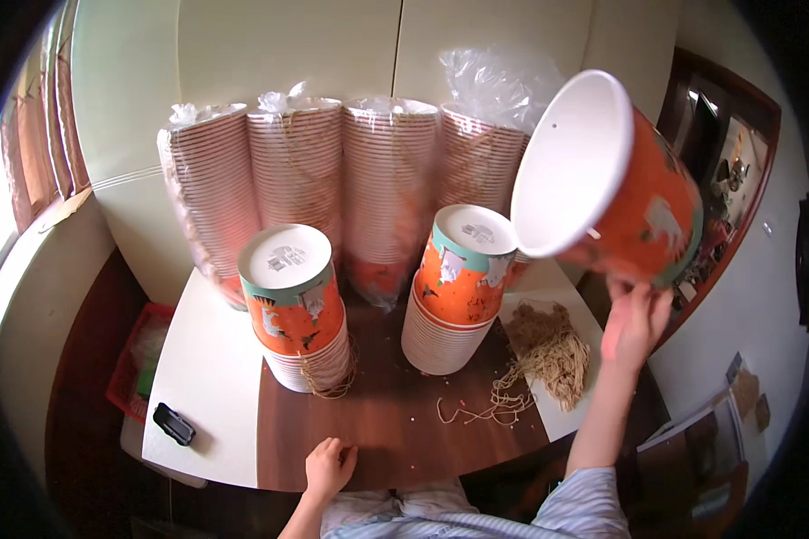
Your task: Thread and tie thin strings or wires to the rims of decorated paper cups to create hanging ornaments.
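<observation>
My right hand point(636, 322) holds up a large orange paper bucket point(661, 207) by its base end, at the right. The bucket is tilted, its white open mouth turned to the left, and small dark holes show near the rim. My left hand point(331, 465) rests curled at the table's front edge, with nothing visible in it. Two upside-down stacks of the same kind of bucket stand on the table: the left stack point(288, 314) has thin cord hanging on its lower right side, the right stack point(458, 287) is beside a heap of beige cord point(553, 355).
Behind stand several tall stacks of paper buckets point(391, 180) in clear plastic bags. A small black case point(173, 424) lies on the white left part of the table point(211, 359). A red crate point(139, 359) is beside the table at left. Loose cord ends point(481, 413) trail over the brown middle.
</observation>
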A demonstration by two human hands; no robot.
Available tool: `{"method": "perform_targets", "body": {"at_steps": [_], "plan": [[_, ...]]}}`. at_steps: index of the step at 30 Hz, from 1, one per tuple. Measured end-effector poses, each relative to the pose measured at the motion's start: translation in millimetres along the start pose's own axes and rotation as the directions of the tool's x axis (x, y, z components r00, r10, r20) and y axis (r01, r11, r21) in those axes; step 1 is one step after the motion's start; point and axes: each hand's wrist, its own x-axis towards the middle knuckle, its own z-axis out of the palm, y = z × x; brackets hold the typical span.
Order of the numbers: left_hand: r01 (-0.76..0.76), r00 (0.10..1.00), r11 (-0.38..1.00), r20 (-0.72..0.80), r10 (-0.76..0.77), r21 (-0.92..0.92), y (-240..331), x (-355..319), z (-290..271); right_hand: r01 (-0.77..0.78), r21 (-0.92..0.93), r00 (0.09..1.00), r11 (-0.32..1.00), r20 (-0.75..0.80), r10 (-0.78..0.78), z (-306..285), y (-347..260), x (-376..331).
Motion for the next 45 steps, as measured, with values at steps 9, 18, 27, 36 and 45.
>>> {"method": "perform_targets", "body": {"at_steps": [9,18,27,36,45], "plan": [[0.181,0.983,0.796,0.075,-0.169,-0.578,25.9,22.1,-4.6,-0.616,0.036,0.787,0.787,0.072,0.612,-10.6,30.6,-119.5],[0.272,0.962,0.526,0.217,-0.166,-0.806,29.3,56.2,-7.5,-0.931,0.235,0.362,0.280,0.493,0.791,-54.3,80.5,-244.9],[0.123,0.957,0.553,-0.049,-0.285,-0.824,-15.3,72.2,13.2,-0.441,-0.725,0.601,0.529,0.200,0.774,-65.0,101.9,-224.8],[0.037,0.979,0.728,-0.120,-0.163,-0.684,-17.2,64.6,31.8,0.023,-0.905,0.539,0.425,0.369,0.757,-64.0,102.2,-218.1],[-0.042,0.973,0.842,-0.215,-0.089,-0.538,-12.4,62.4,38.2,0.318,-0.922,0.382,0.222,0.339,0.860,-45.2,109.2,-242.2]]}}
